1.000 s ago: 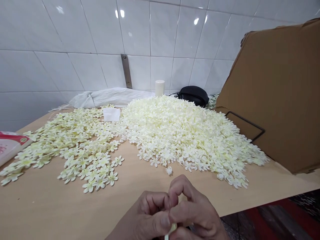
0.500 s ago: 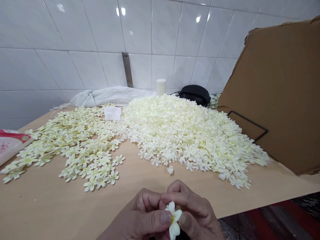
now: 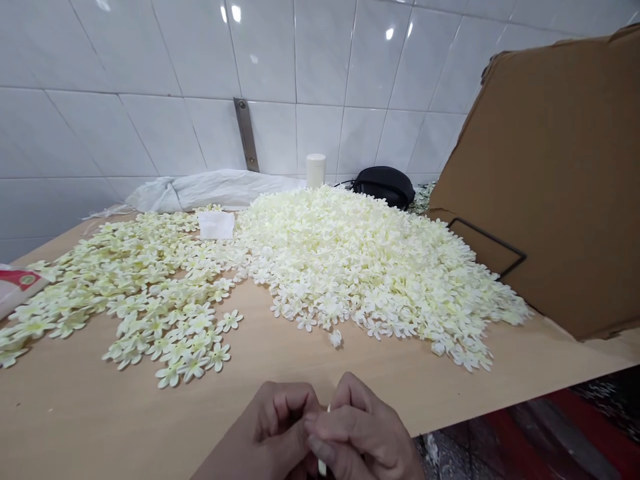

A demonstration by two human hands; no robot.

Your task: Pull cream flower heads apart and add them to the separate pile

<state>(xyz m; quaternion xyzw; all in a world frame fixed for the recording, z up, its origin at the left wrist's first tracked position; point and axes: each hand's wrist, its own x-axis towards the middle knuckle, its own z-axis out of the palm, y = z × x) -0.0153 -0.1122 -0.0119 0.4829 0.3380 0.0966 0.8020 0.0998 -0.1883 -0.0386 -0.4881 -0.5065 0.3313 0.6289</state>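
Observation:
Close to the table's front edge, my left hand [image 3: 273, 430] and my right hand [image 3: 363, 430] meet with fingertips pinched together. Between them is an artificial flower [image 3: 323, 468], white with a pale yellow tint, mostly covered by my fingers; only slivers of its petals show. Both hands are closed on it. Beyond them spreads a large heap of white artificial flowers [image 3: 350, 260]. To the left lies a flatter spread of yellowish-white flowers [image 3: 165, 287]. One small crumpled flower [image 3: 335, 339] sits alone in front of the heap.
A large cardboard sheet [image 3: 540, 180] with a black wire loop [image 3: 490, 240] stands at the right. Behind the heap are a white cylinder [image 3: 316, 170], a black case [image 3: 384, 187] and a white plastic bag [image 3: 200, 190]. A tissue piece [image 3: 217, 225] and a red-and-white packet [image 3: 17, 287] lie left.
The flower has turned between my fingers, from its face showing to mostly hidden. My right hand's fingers have closed further over it. The view has shifted slightly to the right.

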